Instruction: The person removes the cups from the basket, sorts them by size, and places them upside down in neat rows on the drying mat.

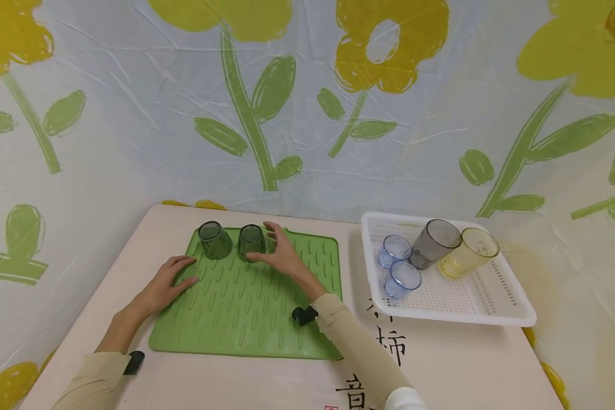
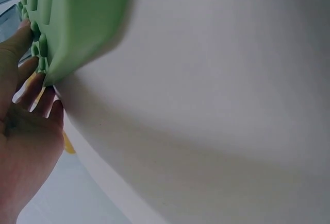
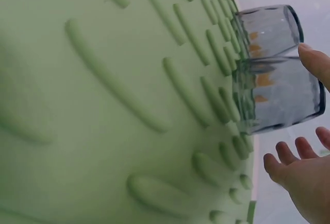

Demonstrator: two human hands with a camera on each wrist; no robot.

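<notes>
Two dark grey-green glasses stand on the green ridged mat [image 1: 236,319], narrower ends up. My right hand [image 1: 286,257] is at the right-hand glass [image 1: 251,244], thumb in front and fingers spread beyond its right side. In the right wrist view, that glass [image 3: 283,95] shows a gap to the fingers of the right hand [image 3: 304,175], and the thumb overlaps its upper end. The other glass [image 1: 216,242] stands to its left. My left hand [image 1: 164,287] rests with loosely bent fingers at the mat's left edge; the left wrist view shows its fingertips along the green rim [image 2: 98,23].
At the right stands a white perforated basket [image 1: 471,316] holding two small blue glasses [image 1: 402,279], a tall grey glass [image 1: 433,245] and a tall yellow glass [image 1: 468,253]. A flowered cloth [image 1: 312,171] hangs behind the pale table [image 1: 225,384], which bears black written characters.
</notes>
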